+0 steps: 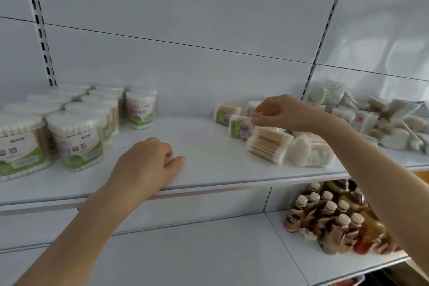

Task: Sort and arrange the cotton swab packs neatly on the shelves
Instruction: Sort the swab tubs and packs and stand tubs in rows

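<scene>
Bottles: brown plastic bottles with beige caps (334, 218), clustered at 4 o'clock.
Uprights: white slotted metal posts (40, 23), at 10 and 2 o'clock.

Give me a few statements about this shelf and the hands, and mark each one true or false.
1. The upright tubs of cotton swabs stand grouped at the left end of the shelf. True.
2. The left hand is holding one of the tubs. False: it rests on the bare shelf beside them and holds nothing.
3. The right hand is at the packs lying on their sides. True: its fingertips pinch the end of a lying pack with a green label.
4. The brown bottles share a shelf with the swabs. False: they stand on the lower shelf, at the right.
</scene>
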`<state>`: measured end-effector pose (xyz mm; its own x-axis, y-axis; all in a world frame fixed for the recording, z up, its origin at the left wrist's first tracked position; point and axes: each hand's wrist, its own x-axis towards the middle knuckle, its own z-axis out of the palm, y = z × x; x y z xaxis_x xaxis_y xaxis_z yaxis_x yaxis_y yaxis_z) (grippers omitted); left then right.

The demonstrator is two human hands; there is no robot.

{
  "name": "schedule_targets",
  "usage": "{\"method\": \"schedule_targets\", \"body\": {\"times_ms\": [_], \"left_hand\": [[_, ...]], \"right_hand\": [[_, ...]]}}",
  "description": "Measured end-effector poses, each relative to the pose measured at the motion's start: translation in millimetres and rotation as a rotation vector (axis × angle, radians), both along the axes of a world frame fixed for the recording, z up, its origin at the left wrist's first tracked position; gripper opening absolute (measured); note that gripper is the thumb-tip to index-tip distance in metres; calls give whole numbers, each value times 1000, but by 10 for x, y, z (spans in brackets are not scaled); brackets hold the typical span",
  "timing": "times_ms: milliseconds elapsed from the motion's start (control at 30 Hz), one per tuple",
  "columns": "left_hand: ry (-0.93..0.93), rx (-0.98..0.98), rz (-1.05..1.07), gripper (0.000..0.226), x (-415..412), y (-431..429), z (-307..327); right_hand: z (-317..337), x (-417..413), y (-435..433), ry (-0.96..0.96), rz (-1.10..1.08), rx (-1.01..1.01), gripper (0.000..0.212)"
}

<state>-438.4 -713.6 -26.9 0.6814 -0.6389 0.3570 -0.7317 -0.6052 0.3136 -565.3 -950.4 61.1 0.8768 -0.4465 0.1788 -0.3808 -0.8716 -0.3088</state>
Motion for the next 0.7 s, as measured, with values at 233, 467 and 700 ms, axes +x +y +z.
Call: {"method": "schedule_targets", "body": {"times_ms": [233,467,700], "left_hand": [[79,-226,-221,52,-325,-560,38],[-39,-320,-445,74,-586,-979,120],[408,-557,-381,37,-641,-839,245]], "right_hand": [[-304,-350,-111,173,50,-288,72],[5,-417,-89,-76,241,314,32],[144,-378,-56,-133,438,499,48]]}}
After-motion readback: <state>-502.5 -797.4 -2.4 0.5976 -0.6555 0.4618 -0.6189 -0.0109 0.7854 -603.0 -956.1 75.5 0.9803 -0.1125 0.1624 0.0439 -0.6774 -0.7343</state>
